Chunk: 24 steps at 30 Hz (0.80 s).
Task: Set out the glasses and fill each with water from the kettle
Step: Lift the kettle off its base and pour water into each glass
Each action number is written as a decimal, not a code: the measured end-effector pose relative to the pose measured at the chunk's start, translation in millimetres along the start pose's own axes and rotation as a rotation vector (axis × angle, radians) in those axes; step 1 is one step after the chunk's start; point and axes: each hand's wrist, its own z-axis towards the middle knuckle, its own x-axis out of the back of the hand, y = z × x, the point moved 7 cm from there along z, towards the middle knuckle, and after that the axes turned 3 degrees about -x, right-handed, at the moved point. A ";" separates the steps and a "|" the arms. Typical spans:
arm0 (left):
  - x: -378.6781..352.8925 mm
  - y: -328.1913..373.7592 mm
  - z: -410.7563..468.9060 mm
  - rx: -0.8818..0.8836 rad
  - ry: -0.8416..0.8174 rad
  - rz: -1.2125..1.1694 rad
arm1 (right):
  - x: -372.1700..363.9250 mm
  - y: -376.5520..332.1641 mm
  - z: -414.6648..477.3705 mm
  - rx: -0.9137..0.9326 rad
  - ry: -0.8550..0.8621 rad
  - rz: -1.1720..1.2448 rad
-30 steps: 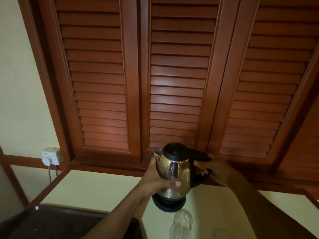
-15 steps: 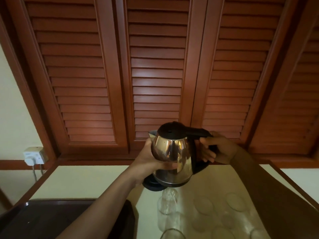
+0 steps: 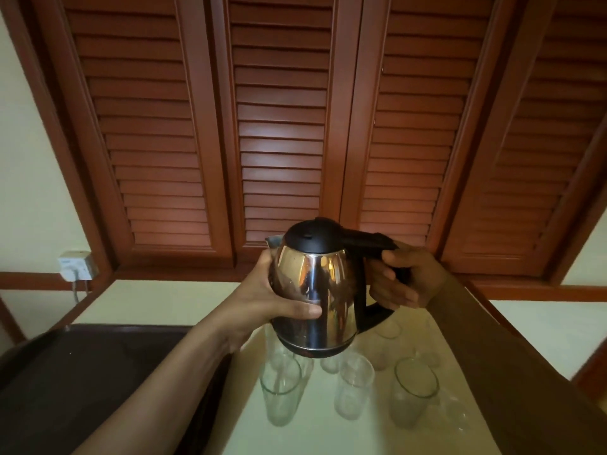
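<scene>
Gripping the kettle handle, the right hand lifts while the left hand steadies its body above the glasses, likely readying a pour.

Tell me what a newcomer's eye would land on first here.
First the shiny steel kettle with its black lid, held in mid-air at the centre: the left hand cups its body and the right hand holds the black handle. Below it, clear empty glasses stand upright on the pale table. Behind, red-brown louvred shutters fill the upper frame.
</scene>
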 end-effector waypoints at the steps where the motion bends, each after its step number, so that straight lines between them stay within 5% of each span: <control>1: -6.4 4.3 -10.2 -0.001 0.004 0.006 | -9.4 1.0 -7.3 0.001 -0.016 0.013; 12: -62.6 15.5 -103.9 0.070 0.031 0.012 | -88.9 26.1 -71.5 -0.010 -0.157 0.083; 24: -57.2 -22.8 -152.3 0.139 -0.038 0.059 | -109.1 93.4 -92.9 0.017 0.005 0.066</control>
